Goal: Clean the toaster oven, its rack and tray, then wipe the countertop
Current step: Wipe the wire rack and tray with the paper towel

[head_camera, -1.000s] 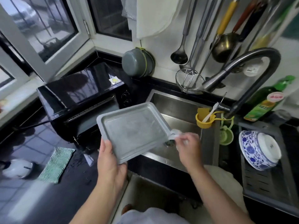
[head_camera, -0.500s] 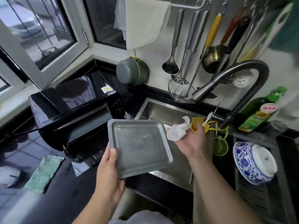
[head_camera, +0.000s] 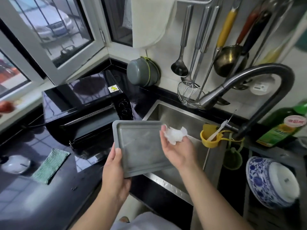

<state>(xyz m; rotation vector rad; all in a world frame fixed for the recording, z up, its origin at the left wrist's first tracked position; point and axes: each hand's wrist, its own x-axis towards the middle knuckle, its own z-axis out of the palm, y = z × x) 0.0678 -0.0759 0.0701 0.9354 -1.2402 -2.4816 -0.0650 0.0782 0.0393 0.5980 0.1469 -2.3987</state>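
Observation:
My left hand (head_camera: 114, 171) grips the near left edge of the grey metal tray (head_camera: 139, 146), holding it tilted over the left rim of the sink (head_camera: 176, 117). My right hand (head_camera: 177, 148) is palm up at the tray's right edge, holding a crumpled white paper wad (head_camera: 174, 135). The black toaster oven (head_camera: 83, 103) stands on the dark countertop (head_camera: 41, 196) to the left, its door hanging open. A green cloth (head_camera: 50, 166) lies flat on the counter in front of the oven.
A curved faucet (head_camera: 259, 80) arches over the sink. A yellow cup (head_camera: 209, 138) with a brush hangs on the sink's right rim. A blue-white bowl (head_camera: 269, 181) sits at right, a green bottle (head_camera: 280, 128) behind it. Utensils (head_camera: 199, 47) hang on the wall. A white lid (head_camera: 15, 164) lies far left.
My right hand came off the tray's corner and turned palm up with the paper wad showing. The tray has been tipped more upright and shifted right toward the sink.

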